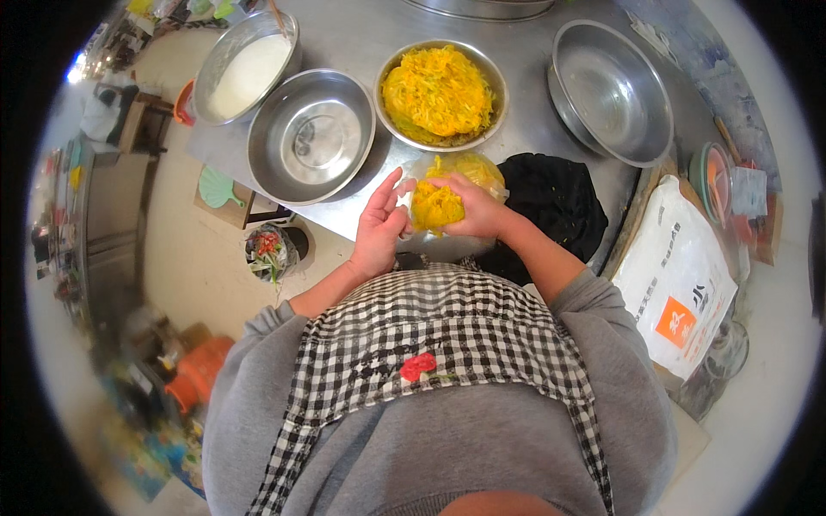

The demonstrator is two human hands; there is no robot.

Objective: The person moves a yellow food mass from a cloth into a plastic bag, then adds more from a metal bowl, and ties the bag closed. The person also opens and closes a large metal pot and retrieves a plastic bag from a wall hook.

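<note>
My right hand (477, 208) is closed around a clump of yellow shredded vegetable (435, 205) just off the front edge of the steel table. Thin clear plastic shows at the clump's left side, and my left hand (382, 226) pinches it with thumb and fingers, the upper fingers raised. Behind my right hand rests a clear plastic bag of yellow shreds (481, 169), partly hidden by that hand. A steel bowl (500, 126) heaped with shredded yellow vegetable (442, 90) stands beyond it. Left of that is a bare-bottomed steel basin (319, 132).
A basin of whitish paste or batter (248, 77) with a stick in it stands at the back left. At the right are a large steel basin (610, 90), black cloth or plastic (555, 193) and a printed white sack (677, 277). A bin with scraps (270, 251) stands on the floor.
</note>
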